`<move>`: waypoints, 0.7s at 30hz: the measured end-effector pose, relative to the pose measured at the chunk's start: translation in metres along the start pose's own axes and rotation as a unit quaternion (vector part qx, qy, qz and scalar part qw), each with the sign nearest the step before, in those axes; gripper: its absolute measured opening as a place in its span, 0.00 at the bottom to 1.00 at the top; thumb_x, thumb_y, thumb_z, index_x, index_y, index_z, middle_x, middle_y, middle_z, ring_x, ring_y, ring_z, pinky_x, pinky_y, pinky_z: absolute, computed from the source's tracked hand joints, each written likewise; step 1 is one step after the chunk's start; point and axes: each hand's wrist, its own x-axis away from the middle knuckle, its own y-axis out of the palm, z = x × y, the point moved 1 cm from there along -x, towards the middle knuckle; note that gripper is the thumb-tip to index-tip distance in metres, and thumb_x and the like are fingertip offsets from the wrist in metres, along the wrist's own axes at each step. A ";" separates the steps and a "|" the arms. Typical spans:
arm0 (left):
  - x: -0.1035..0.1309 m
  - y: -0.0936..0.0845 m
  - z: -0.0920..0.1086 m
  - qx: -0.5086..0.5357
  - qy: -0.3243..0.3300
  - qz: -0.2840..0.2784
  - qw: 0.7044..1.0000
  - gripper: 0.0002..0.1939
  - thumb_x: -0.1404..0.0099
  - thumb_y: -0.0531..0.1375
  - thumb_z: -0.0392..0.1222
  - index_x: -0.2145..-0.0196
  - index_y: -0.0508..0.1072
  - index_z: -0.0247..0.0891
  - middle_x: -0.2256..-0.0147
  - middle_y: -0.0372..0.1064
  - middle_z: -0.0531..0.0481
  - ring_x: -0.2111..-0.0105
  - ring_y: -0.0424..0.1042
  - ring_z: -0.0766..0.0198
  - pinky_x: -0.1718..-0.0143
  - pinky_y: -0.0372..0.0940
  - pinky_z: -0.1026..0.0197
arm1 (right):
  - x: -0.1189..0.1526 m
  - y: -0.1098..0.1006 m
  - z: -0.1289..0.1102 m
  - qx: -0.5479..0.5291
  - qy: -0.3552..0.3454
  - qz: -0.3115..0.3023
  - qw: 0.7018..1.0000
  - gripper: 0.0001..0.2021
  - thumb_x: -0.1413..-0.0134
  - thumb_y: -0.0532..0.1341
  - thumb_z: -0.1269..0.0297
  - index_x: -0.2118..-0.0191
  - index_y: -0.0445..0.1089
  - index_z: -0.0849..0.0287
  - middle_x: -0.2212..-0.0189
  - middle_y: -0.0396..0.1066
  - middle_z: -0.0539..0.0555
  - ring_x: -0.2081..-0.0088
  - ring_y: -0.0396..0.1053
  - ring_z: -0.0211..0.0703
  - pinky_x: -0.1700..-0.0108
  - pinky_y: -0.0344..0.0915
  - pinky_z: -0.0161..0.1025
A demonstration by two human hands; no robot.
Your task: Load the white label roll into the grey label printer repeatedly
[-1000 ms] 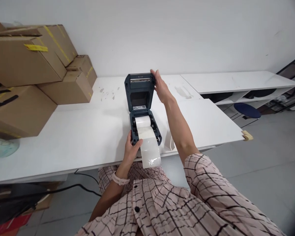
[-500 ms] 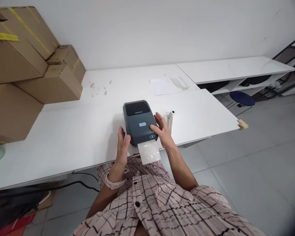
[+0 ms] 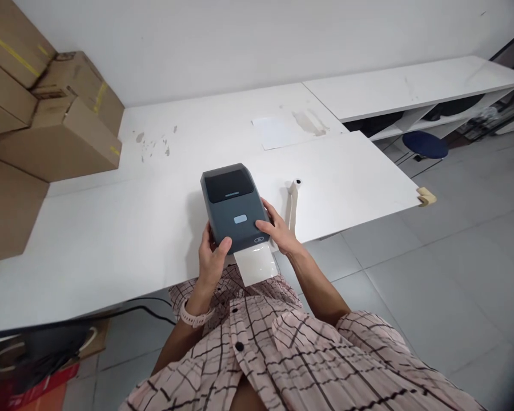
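A dark grey label printer (image 3: 235, 208) sits at the front edge of the white table. A blank white label (image 3: 256, 264) sticks out of its front and hangs past the edge. My left hand (image 3: 212, 256) grips the printer's left side, thumb on the front corner, fingers partly hidden along the side. On the opposite side, my right hand (image 3: 278, 229) wraps the printer with its thumb on the top cover and its fingers against the side. A small roll of white paper (image 3: 294, 197) stands right of the printer, its loose strip trailing toward the edge.
Cardboard boxes (image 3: 77, 137) are stacked at the table's left end. A white sheet (image 3: 274, 132) lies farther back on the table (image 3: 163, 217). A foam guard (image 3: 426, 196) covers the right corner, and a blue stool (image 3: 425, 145) stands beyond. Black cables (image 3: 141, 308) hang below.
My left hand has closed from beside the printer onto its side. My right hand now wraps the other side. The camera view has shifted slightly.
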 end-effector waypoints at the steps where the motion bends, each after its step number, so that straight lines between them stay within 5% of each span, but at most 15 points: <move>1: -0.001 0.000 0.001 0.001 -0.001 0.004 1.000 0.43 0.39 0.65 0.61 0.32 0.62 0.39 0.36 0.65 0.36 0.38 0.68 0.45 0.40 0.67 0.48 | 0.000 0.000 0.001 -0.005 0.000 -0.001 1.000 0.53 0.54 0.70 0.41 0.26 0.49 0.52 0.30 0.59 0.60 0.31 0.59 0.61 0.31 0.61 0.58; 6: 0.013 0.001 -0.007 -0.013 -0.025 0.011 1.000 0.44 0.37 0.63 0.63 0.30 0.56 0.43 0.32 0.58 0.36 0.36 0.65 0.45 0.42 0.69 0.51 | 0.002 0.003 -0.001 -0.007 -0.009 -0.015 1.000 0.51 0.51 0.69 0.42 0.26 0.48 0.51 0.29 0.56 0.58 0.29 0.57 0.60 0.30 0.59 0.58; 8: 0.032 0.002 -0.017 -0.047 -0.025 0.072 0.996 0.44 0.36 0.64 0.62 0.30 0.54 0.44 0.32 0.57 0.36 0.37 0.66 0.47 0.44 0.70 0.51 | 0.003 0.003 0.000 0.002 -0.017 -0.018 1.000 0.50 0.48 0.66 0.40 0.26 0.46 0.50 0.27 0.53 0.57 0.29 0.55 0.59 0.29 0.58 0.57; 11: 0.063 0.010 -0.026 -0.110 -0.022 0.186 0.976 0.33 0.37 0.63 0.62 0.41 0.68 0.42 0.44 0.69 0.37 0.49 0.74 0.51 0.51 0.72 0.51 | 0.003 0.003 0.005 0.033 -0.027 -0.017 0.999 0.50 0.46 0.63 0.37 0.25 0.43 0.52 0.26 0.49 0.57 0.28 0.54 0.58 0.29 0.58 0.56; 14: 0.077 0.024 -0.021 -0.079 -0.082 0.108 0.988 0.22 0.39 0.65 0.62 0.59 0.77 0.40 0.61 0.76 0.44 0.60 0.75 0.54 0.58 0.72 0.53 | 0.003 0.002 0.009 0.060 -0.029 -0.033 0.997 0.49 0.43 0.59 0.36 0.24 0.39 0.50 0.26 0.49 0.55 0.28 0.55 0.58 0.30 0.60 0.57; 17: 0.076 0.035 -0.006 0.054 -0.207 -0.020 0.977 0.24 0.43 0.68 0.62 0.62 0.80 0.37 0.67 0.78 0.44 0.68 0.75 0.57 0.66 0.71 0.56 | 0.006 0.002 0.007 0.075 -0.025 -0.040 0.996 0.46 0.40 0.58 0.38 0.24 0.39 0.49 0.26 0.50 0.56 0.28 0.55 0.58 0.30 0.59 0.59; 21: 0.078 0.038 0.005 0.145 -0.253 -0.007 0.956 0.25 0.48 0.72 0.60 0.63 0.82 0.35 0.71 0.78 0.45 0.75 0.72 0.62 0.74 0.66 0.61 | 0.017 0.003 -0.013 0.197 -0.121 0.062 0.971 0.39 0.38 0.58 0.43 0.27 0.47 0.45 0.27 0.52 0.55 0.25 0.43 0.60 0.27 0.47 0.68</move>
